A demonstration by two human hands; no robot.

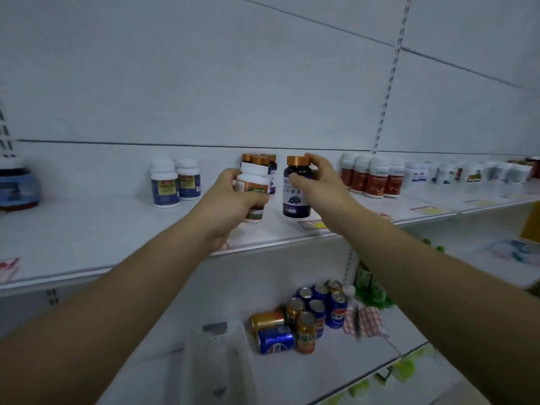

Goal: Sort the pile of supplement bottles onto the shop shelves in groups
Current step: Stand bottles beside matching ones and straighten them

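My right hand [318,178] grips a dark purple bottle with a copper cap [296,190], upright over the white shelf [117,229], right of several matching purple bottles [263,163] at the back. My left hand [236,197] holds a white-capped bottle with an orange-green label [252,179]; a second similar bottle [254,213] shows under its fingers. Blue-labelled white bottles [175,182] stand to the left, red-labelled ones [372,176] to the right, and more white bottles [467,172] run further right.
On the lower shelf lie and stand several blue and orange drink cans [304,317], a clear plastic tub [219,363] and green packets [371,287]. A blue and red container [17,185] sits at the far left of the upper shelf. Price tags line the shelf edge.
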